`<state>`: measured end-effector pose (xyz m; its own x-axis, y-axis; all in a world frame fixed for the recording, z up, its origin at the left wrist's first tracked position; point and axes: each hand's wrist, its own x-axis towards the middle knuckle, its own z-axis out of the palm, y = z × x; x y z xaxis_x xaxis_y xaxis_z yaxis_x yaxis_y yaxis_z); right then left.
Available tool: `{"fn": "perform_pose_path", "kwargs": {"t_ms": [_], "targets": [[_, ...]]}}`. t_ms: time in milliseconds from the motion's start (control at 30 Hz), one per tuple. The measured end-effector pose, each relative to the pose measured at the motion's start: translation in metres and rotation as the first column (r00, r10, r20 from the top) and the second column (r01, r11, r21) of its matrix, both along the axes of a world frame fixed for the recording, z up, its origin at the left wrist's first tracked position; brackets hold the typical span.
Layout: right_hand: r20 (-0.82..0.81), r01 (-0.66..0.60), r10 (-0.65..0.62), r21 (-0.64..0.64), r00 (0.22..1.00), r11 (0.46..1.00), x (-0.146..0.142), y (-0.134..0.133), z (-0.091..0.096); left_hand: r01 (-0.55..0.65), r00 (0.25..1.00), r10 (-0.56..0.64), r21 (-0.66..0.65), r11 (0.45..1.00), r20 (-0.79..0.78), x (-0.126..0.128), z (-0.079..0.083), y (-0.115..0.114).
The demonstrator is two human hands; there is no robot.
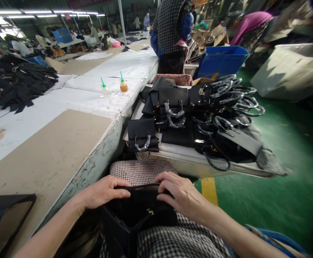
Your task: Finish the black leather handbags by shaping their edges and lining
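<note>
Fingers (121, 194) of my left hand (98, 193) grip one end of the rim of an open-mouthed black bag (134, 211) in my lap, and my right hand (181, 195) pinches the other end, thumb to the near side. A small gold-coloured metal fitting (150, 211) shows on the bag. Ahead, glossy black handbags with plastic-wrapped handles (174, 95) crowd a low pale table (172, 149). To the left, a green-nozzled clear bottle of amber liquid (123, 86) stands near a paler one (105, 90) on a long white-covered worktable (83, 96). Far right, a blue plastic bin (218, 64) and a white bin (288, 71) stand by the green floor (280, 132).
</note>
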<state>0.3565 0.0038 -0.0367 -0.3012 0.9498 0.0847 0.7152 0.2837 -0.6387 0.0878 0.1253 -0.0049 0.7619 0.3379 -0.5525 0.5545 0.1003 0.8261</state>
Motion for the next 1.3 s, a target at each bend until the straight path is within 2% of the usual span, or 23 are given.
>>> {"fn": "perform_pose_path", "kwargs": {"t_ms": [67,167,267,367,433,633,700,767,867,1000,1133,1233,1300], "targets": [[-0.018,0.015,-0.015,-0.018,1.000,1.000,-0.003,0.000,0.001,-0.018,1.000,0.018,0.001,1.000,-0.008,-0.001,0.000,-0.001],[-0.180,0.111,-0.132,-0.120,0.975,0.987,-0.005,0.002,-0.006,-0.048,0.999,0.048,-0.002,0.999,-0.007,-0.004,-0.001,-0.002],[-0.409,0.196,-0.284,-0.243,0.868,0.950,-0.008,0.006,-0.020,-0.082,0.997,0.082,-0.010,0.997,0.001,-0.006,-0.002,-0.004],[-0.555,0.204,-0.365,-0.331,0.748,0.921,-0.011,0.008,-0.033,-0.109,0.994,0.109,-0.025,0.994,-0.001,-0.008,-0.004,-0.005],[-0.585,0.209,-0.385,-0.347,0.714,0.914,-0.012,0.009,-0.038,-0.118,0.993,0.118,-0.035,0.992,0.001,-0.008,-0.006,-0.005],[-0.592,0.222,-0.404,-0.358,0.698,0.907,-0.012,0.010,-0.041,-0.118,0.993,0.117,-0.064,0.991,-0.009,-0.005,-0.009,-0.002],[-0.573,0.222,-0.400,-0.356,0.715,0.908,-0.012,0.010,-0.041,-0.108,0.994,0.107,-0.076,0.991,-0.015,-0.004,-0.010,-0.001],[-0.540,0.235,-0.392,-0.338,0.744,0.911,-0.013,0.010,-0.041,-0.086,0.996,0.085,-0.028,0.996,-0.029,-0.003,-0.010,0.000],[-0.481,0.240,-0.371,-0.313,0.795,0.919,-0.014,0.011,-0.040,-0.004,0.999,0.013,0.181,0.984,-0.052,0.000,-0.006,0.001],[-0.338,0.132,-0.224,-0.274,0.914,0.953,-0.009,0.017,-0.029,0.161,0.986,-0.119,0.470,0.868,-0.119,0.008,0.001,0.002],[-0.138,-0.007,-0.024,-0.223,0.990,0.975,-0.008,0.029,-0.013,0.245,0.969,-0.185,0.552,0.797,-0.163,0.018,0.001,0.002],[0.064,-0.068,0.080,-0.173,0.995,0.983,-0.014,0.038,-0.006,0.272,0.962,-0.219,0.604,0.749,-0.162,0.026,-0.005,0.001],[0.123,-0.095,0.113,-0.143,0.986,0.985,-0.017,0.041,-0.006,0.283,0.958,-0.234,0.645,0.710,-0.163,0.031,-0.010,-0.001]]}}
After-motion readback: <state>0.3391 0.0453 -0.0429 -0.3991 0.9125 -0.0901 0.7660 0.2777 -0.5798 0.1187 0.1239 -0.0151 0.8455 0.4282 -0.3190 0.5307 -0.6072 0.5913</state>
